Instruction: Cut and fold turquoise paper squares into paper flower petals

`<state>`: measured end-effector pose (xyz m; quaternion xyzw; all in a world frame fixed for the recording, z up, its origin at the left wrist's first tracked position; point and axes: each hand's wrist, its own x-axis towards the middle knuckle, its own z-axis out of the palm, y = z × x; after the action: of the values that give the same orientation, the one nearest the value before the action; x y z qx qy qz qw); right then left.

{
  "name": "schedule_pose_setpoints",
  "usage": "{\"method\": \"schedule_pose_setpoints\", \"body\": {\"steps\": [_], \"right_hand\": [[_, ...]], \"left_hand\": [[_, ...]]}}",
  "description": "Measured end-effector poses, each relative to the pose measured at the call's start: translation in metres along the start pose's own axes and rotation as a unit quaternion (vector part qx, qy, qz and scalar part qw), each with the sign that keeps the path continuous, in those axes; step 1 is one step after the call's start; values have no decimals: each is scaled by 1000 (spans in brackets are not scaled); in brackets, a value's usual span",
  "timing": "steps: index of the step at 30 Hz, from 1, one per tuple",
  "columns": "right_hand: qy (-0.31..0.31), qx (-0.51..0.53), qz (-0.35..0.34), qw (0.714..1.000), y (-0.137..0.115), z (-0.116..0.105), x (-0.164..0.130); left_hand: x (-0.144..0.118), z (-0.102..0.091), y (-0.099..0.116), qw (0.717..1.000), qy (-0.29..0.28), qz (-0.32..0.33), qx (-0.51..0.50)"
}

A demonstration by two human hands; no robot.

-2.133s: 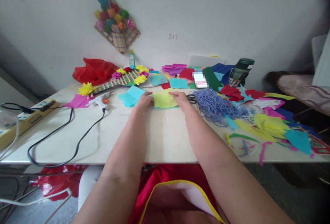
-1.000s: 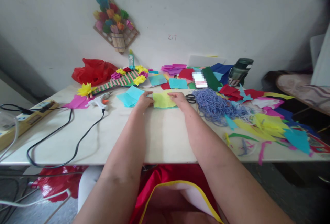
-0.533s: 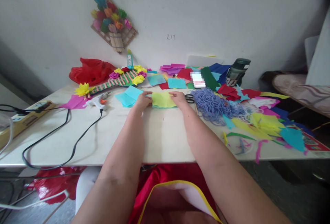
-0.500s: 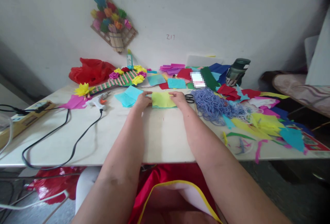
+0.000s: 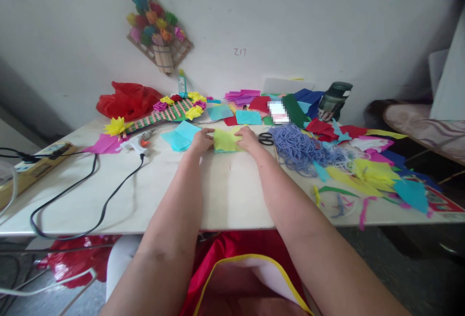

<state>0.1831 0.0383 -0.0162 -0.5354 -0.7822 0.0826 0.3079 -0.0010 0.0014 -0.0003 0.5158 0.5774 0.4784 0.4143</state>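
The left hand (image 5: pixel 202 140) and right hand (image 5: pixel 249 138) pinch the yellow paper (image 5: pixel 224 140); it may tear, or snag the scissors (image 5: pixel 266 138) at 3 o'clock.

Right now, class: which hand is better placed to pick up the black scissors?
The right hand. The scissors lie just beside it on the table; the left hand is across the yellow-green paper.

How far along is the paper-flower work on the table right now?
Done: finished yellow and pink paper flowers lie on the striped green woven piece. In hand: the left hand and right hand press and gather a yellow-green tissue paper square. Left: loose turquoise paper sheets and mixed coloured paper scraps lie uncut; the black-handled scissors lie untouched.
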Motion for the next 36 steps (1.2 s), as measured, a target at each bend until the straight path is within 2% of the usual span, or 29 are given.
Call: {"method": "schedule_pose_setpoints", "body": {"steps": [5,8,11,13,16,18,26,31,36], "right_hand": [[14,-111,-48,993,-19,-13,-8],[12,-130,-104,986,-30,-14,-10],[-25,-113,-122,986,-38,-5,-9],[-72,-102,-117,985,-42,4,-10],[-179,-98,-81,976,-45,14,-14],[-218,-106,-67,968,-46,16,-17],[-247,-127,-55,959,-47,14,-18],[-255,-138,-54,956,-49,12,-19],[-252,-137,-59,956,-49,11,-20]], "left_hand": [[-2,1,3,1000,1,-13,3],[-3,1,4,1000,4,-17,2],[-3,2,3,1000,4,-15,-3],[-3,2,3,1000,6,-13,2],[-5,2,4,1000,9,-15,21],[-5,3,6,999,12,-20,32],[1,8,6,995,84,-56,21],[1,6,3,986,96,-61,124],[3,9,4,952,114,-48,279]]}}
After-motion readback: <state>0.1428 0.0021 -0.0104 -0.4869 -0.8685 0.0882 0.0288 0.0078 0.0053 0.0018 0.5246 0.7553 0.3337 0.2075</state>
